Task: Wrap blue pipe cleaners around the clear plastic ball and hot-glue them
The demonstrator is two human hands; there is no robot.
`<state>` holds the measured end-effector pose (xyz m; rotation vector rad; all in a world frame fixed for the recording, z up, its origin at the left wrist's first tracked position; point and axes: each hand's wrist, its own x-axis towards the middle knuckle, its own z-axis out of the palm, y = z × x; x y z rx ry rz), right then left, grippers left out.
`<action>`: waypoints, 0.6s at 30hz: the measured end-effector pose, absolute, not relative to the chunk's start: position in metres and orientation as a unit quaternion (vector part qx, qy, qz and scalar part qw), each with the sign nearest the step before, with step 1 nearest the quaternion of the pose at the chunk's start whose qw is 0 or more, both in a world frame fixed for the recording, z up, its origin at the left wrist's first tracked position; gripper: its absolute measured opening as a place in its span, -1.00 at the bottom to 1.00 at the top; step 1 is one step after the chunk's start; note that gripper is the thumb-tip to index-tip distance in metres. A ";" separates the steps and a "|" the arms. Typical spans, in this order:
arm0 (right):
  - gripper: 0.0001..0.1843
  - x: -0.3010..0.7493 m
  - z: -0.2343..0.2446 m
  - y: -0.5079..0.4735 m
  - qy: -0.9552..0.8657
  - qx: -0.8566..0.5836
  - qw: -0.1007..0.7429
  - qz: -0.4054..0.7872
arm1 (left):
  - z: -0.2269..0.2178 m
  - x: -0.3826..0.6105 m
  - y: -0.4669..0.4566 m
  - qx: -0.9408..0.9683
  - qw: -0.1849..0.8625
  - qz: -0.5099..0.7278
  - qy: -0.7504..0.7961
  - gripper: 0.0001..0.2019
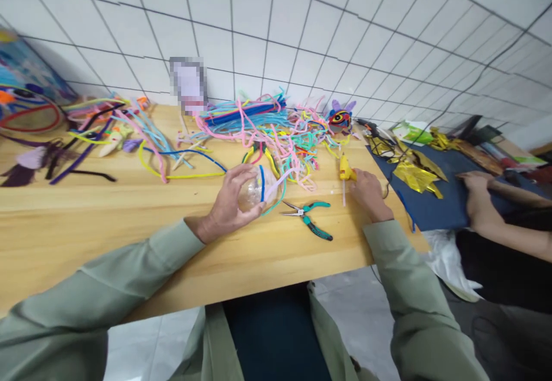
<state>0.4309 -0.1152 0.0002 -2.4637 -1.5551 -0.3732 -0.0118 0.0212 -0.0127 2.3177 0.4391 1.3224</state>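
My left hand [230,204] is wrapped round a clear plastic ball [250,193] above the wooden table. A blue pipe cleaner [262,183] bands the ball, and a pale pink pipe cleaner [282,180] sticks out at its right side. On the right, my right hand [370,193] grips a yellow hot glue gun [345,168]; a whitish glue stick [344,193] shows below it. Between the hands lie needle-nose pliers [308,214] with teal and black handles, jaws spread. Behind the ball are the yellow-and-black handles of another tool [271,160], partly hidden.
Tangled pipe cleaners [241,116] cover the table's back, near a blurred rectangular object [188,85]. A colourful mask-like figure [340,116] stands at the wall. Gold foil [418,175] lies on a dark blue mat [448,211], where another person's hands [476,188] rest.
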 end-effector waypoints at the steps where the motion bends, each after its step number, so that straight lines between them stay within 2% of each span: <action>1: -0.50 0.431 -0.002 -0.112 -0.523 -0.836 0.103 -0.129 | -0.013 -0.011 0.021 0.837 0.220 0.475 0.159 -0.27; 6: -0.60 0.432 0.003 -0.106 -0.508 -0.840 0.129 -0.139 | -0.012 -0.008 0.022 0.821 0.253 0.487 0.158 -0.31; 10: -0.56 0.413 0.027 -0.126 -0.504 -0.831 0.179 -0.155 | -0.012 -0.005 0.022 0.796 0.313 0.487 0.180 -0.35; 11: -0.58 0.403 0.035 -0.135 -0.496 -0.825 0.214 -0.166 | -0.012 -0.004 0.022 0.786 0.336 0.483 0.189 -0.35; 12: -0.63 0.390 0.042 -0.143 -0.491 -0.806 0.296 -0.149 | -0.013 -0.004 0.023 0.775 0.361 0.479 0.200 -0.35; 14: -0.73 0.360 0.055 -0.158 -0.487 -0.764 0.420 -0.042 | -0.014 -0.003 0.024 0.749 0.413 0.469 0.220 -0.35; 16: -0.77 0.327 0.064 -0.162 -0.527 -0.721 0.438 0.104 | -0.016 -0.002 0.025 0.724 0.458 0.461 0.233 -0.34; 18: -0.77 0.297 0.068 -0.154 -0.553 -0.685 0.430 0.199 | -0.017 -0.001 0.026 0.703 0.490 0.457 0.238 -0.33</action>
